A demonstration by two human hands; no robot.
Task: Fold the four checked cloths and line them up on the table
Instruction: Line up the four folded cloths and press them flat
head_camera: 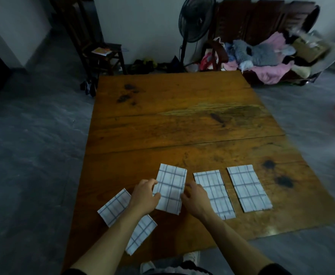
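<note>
Two bare forearms reach from the near edge of the wooden table [182, 120] toward a row of folded checked cloths. Taking the second cloth [170, 189] as the landmark: the left hand [143, 197] sits at its left edge, thumb on top and fingers [152, 182] curled onto the fabric, pinching that side. The right hand [195, 199] is at its right edge, its fingers curled against the cloth's side; whether they truly grip it or only touch it cannot be told. This cloth lies slightly tilted and a little farther from the person than its neighbours.

Left of the landmark and nearer the person lies the first cloth [113, 207], turned at a diagonal and partly covered by the left forearm. Just right of the landmark is the third cloth [214, 193], lying flat, and right of that, with a narrow gap, the fourth cloth [249, 188].

Far beyond the landmark, past the table, stand a fan [196, 18], a chair [105, 54] and a pile of clothes [265, 56].
</note>
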